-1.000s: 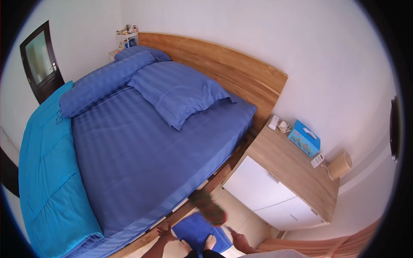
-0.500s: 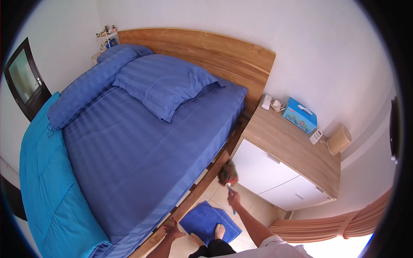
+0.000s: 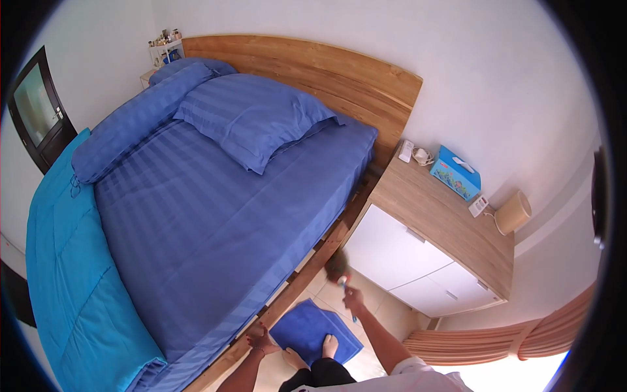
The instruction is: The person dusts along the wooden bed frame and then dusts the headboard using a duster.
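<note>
My right hand (image 3: pixel 353 300) is closed round the blue handle of a duster (image 3: pixel 337 266). Its dark, bushy head, smeared by motion, is beside the wooden bed rail (image 3: pixel 313 268), near the corner of the white-fronted cabinet (image 3: pixel 385 247). At the bottom, my left hand (image 3: pixel 263 342) has its fingers spread at the bed rail; whether it presses on the wood I cannot tell. A blue striped sheet covers the mattress (image 3: pixel 215 215) above the rail. My feet are on a blue mat (image 3: pixel 304 326).
On the cabinet top stand a blue tissue box (image 3: pixel 456 175), a beige lamp (image 3: pixel 513 213) and a white power strip (image 3: pixel 478 206). A rolled turquoise blanket (image 3: pixel 72 274) lies along the bed's left. Orange curtains (image 3: pixel 477 344) hang at lower right.
The duster head has shifted slightly left and turned, with my right hand still on its handle. My left hand has moved up a little in view. The camera view has shifted slightly.
</note>
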The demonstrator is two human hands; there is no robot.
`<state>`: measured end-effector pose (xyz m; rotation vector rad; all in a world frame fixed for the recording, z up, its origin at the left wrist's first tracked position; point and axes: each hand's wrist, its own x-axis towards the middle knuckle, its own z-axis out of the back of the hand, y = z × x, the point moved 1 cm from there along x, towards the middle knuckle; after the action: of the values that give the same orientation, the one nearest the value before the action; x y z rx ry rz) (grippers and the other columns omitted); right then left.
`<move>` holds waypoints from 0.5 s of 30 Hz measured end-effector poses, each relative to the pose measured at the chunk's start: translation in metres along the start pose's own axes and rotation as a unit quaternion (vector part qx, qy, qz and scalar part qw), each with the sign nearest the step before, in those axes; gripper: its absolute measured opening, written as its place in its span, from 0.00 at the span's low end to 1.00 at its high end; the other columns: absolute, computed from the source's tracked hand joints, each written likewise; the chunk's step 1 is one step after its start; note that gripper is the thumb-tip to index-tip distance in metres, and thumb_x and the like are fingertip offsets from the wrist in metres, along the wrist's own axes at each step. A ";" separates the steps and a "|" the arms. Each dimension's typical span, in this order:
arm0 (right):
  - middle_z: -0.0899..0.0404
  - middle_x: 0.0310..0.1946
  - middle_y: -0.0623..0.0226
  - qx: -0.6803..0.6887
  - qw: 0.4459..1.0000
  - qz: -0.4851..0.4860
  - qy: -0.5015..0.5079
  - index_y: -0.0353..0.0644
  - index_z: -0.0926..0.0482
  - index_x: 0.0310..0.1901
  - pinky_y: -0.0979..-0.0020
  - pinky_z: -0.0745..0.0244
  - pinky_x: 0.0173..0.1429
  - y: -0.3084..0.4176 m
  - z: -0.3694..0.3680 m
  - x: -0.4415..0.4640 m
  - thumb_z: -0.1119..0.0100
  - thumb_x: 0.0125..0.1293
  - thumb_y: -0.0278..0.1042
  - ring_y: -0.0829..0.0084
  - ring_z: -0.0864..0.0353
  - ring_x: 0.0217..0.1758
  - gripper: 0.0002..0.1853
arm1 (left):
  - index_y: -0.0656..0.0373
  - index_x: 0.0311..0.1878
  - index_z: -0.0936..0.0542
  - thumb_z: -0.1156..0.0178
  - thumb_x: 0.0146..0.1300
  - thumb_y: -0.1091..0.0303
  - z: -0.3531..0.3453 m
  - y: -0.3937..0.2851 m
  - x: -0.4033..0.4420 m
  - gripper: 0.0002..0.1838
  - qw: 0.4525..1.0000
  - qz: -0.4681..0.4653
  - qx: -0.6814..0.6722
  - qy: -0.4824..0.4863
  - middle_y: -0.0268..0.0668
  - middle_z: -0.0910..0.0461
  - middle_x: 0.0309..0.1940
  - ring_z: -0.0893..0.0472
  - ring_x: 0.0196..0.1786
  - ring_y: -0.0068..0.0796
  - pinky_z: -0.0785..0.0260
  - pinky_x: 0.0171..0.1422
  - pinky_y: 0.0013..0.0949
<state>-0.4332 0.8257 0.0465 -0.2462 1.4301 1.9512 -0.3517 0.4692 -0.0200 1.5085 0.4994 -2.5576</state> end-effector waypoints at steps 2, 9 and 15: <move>0.23 0.18 0.61 0.070 0.996 -0.006 -0.056 0.44 0.18 0.38 0.67 0.29 0.22 0.007 -0.005 0.009 0.51 0.63 0.35 0.71 0.22 0.20 0.11 | 0.45 0.68 0.81 0.35 0.36 0.39 0.000 -0.007 -0.008 0.71 0.999 0.005 0.029 -0.035 0.72 0.63 0.66 0.58 0.67 0.78 0.63 0.70 0.63; 0.23 0.17 0.66 -0.293 0.889 0.248 0.250 0.44 0.21 0.32 0.70 0.31 0.19 -0.106 -0.056 -0.029 0.50 0.62 0.36 0.74 0.25 0.17 0.09 | 0.49 0.68 0.81 0.35 0.38 0.45 0.018 -0.026 -0.036 0.70 0.997 0.037 0.059 -0.037 0.71 0.55 0.66 0.52 0.67 0.75 0.62 0.71 0.62; 0.24 0.19 0.66 -0.106 0.881 -0.088 0.453 0.46 0.22 0.46 0.76 0.40 0.14 -0.072 -0.057 -0.099 0.51 0.65 0.34 0.81 0.33 0.15 0.11 | 0.46 0.69 0.80 0.34 0.38 0.43 0.003 -0.003 -0.004 0.70 0.999 0.004 0.020 -0.030 0.70 0.59 0.66 0.55 0.67 0.74 0.61 0.70 0.63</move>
<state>-0.3288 0.7438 0.0222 -1.4976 1.6292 1.9001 -0.3528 0.4705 -0.0149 1.4386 0.4364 -2.6129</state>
